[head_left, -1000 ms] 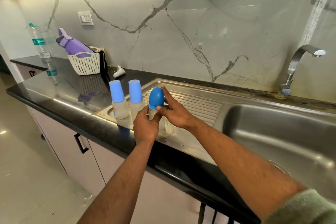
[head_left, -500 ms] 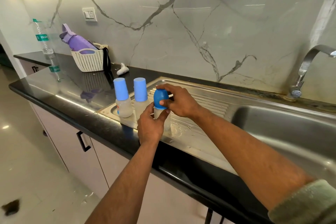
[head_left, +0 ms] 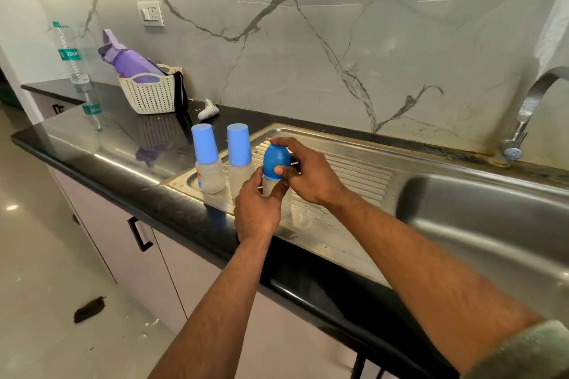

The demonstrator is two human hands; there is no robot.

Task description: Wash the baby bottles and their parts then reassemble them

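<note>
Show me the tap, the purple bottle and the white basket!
tap (head_left: 530, 101): head view, on its curved metal neck.
purple bottle (head_left: 131, 63): head view, on its body.
white basket (head_left: 151, 95): head view, on its front wall.

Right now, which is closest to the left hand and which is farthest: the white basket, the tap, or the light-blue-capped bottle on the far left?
1. Light-blue-capped bottle, just left of the left hand.
2. White basket, back left on the counter.
3. Tap, far right.

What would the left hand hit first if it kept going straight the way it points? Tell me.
The left hand points up and away from the person, its fingers round the bottle. Straight on, it would probably first meet the right hand gripping the dark blue cap; depth is uncertain.
</note>
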